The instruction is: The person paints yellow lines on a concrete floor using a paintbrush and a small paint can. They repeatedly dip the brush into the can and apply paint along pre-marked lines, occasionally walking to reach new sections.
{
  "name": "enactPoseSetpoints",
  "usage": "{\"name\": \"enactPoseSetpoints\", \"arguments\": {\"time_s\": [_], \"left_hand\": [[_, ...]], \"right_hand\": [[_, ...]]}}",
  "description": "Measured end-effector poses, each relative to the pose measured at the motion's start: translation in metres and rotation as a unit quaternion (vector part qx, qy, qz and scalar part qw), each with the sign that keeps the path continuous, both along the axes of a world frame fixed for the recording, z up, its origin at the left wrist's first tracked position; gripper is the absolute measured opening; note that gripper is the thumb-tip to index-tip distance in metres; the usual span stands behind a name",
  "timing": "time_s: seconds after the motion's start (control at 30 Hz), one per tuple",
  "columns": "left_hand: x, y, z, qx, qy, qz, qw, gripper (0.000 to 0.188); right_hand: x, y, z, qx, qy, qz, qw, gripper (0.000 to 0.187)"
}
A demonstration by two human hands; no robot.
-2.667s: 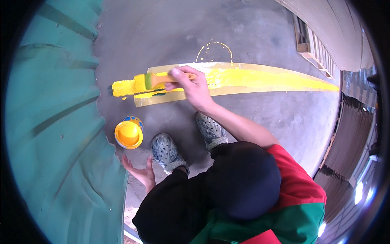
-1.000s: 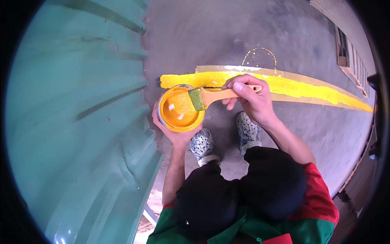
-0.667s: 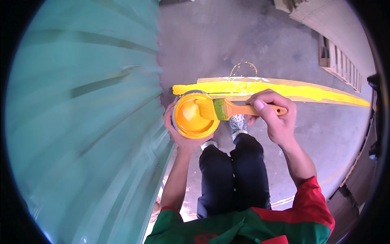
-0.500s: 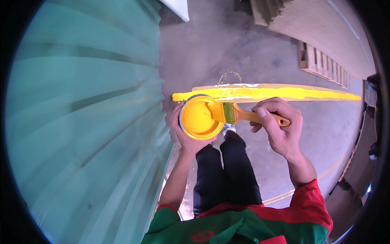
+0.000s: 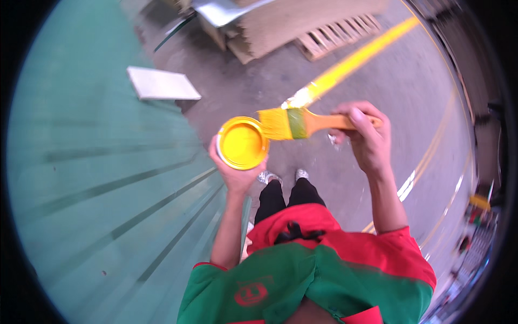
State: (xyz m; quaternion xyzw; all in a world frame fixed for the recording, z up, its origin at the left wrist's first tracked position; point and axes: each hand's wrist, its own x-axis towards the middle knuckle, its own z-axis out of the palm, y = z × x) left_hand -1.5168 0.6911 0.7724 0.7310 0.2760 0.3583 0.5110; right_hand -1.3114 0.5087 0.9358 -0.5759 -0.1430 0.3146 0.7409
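My left hand [image 5: 237,175] is wrapped round the underside of an open round can of yellow paint [image 5: 243,143], its mouth facing up toward me. In my right hand [image 5: 367,135] is a wide paintbrush [image 5: 315,123] with an orange handle and a green-stained band. The handle is pinched between thumb and fingers. Yellow paint coats the bristles, which lie level at the can's right rim; whether they touch it I cannot tell. Beyond both hands a bright yellow painted stripe [image 5: 356,56] runs along the grey floor, with a glossy patch at its near end.
A ribbed green metal wall [image 5: 97,189] fills the left side. A white board [image 5: 162,85] juts out beside it. Stacked brown sheets [image 5: 302,27] rest by a wooden pallet [image 5: 337,35] at the far side. Thinner yellow floor lines [image 5: 431,151] run at right.
The brush has come out of the can to its right rim. My view has turned, so the stripe now slants away to the upper right and the white board shows more fully.
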Motion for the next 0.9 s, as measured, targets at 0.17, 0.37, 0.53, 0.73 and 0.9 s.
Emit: {"name": "enactPoseSetpoints", "arguments": {"time_s": [0.17,0.37,0.53,0.73,0.9], "left_hand": [[0.025,-0.044,0.046,0.044,0.003,-0.117,0.992,0.119],[0.036,-0.147,0.067,0.091,0.030,-0.211,0.973,0.115],[0.044,-0.279,0.068,0.084,-0.013,-0.319,0.944,0.112],[0.066,-0.418,0.086,-0.008,-0.027,-0.460,0.887,0.113],[0.056,-0.538,0.077,-0.024,-0.041,-0.589,0.807,0.112]], "right_hand": [[-0.037,-0.063,-0.005,0.077,0.078,-0.052,0.993,0.022],[-0.081,-0.207,0.000,0.151,0.061,-0.159,0.974,0.020],[-0.130,-0.353,0.002,0.146,0.068,-0.236,0.958,0.023],[-0.171,-0.463,0.021,0.122,0.027,-0.324,0.938,0.023],[-0.241,-0.566,0.014,0.105,0.017,-0.467,0.878,0.023]]}}
